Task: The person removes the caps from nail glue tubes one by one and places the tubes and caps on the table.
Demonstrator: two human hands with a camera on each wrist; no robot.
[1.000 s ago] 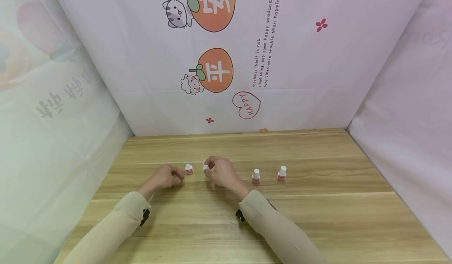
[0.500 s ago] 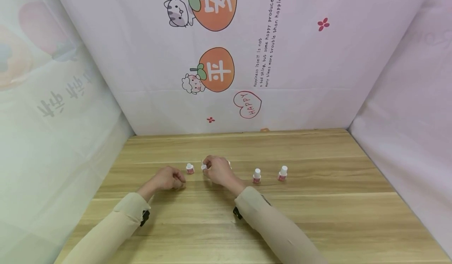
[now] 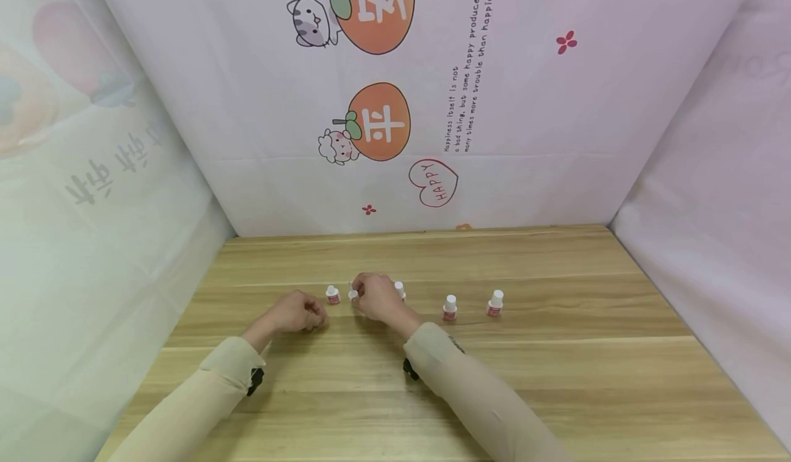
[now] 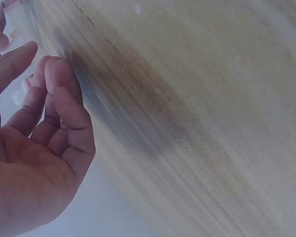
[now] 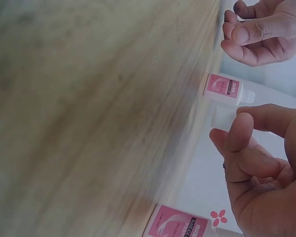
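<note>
My right hand (image 3: 379, 298) pinches a small whitish piece (image 3: 353, 295) between thumb and fingertips, its kind too small to tell. Just left of it stands an upright little glue bottle (image 3: 333, 296) with a pink label. In the right wrist view that bottle (image 5: 223, 89) shows a narrow pale tip, just beyond the right fingertips (image 5: 240, 129). My left hand (image 3: 298, 312) hovers low at the table, left of the bottle, fingers loosely bent and holding nothing; its thumb (image 4: 17, 66) stands apart from the fingers in the left wrist view.
Right of my right hand stand more glue bottles: one (image 3: 399, 289) partly hidden by the hand, then another (image 3: 450, 308) and one more (image 3: 495, 304). Printed white cloth walls (image 3: 513, 105) surround the wooden table (image 3: 556, 366) at the back and sides.
My right hand has shifted slightly left with the whitish piece, toward the leftmost bottle. A bottle behind that hand has come into view. My left hand has barely moved.
</note>
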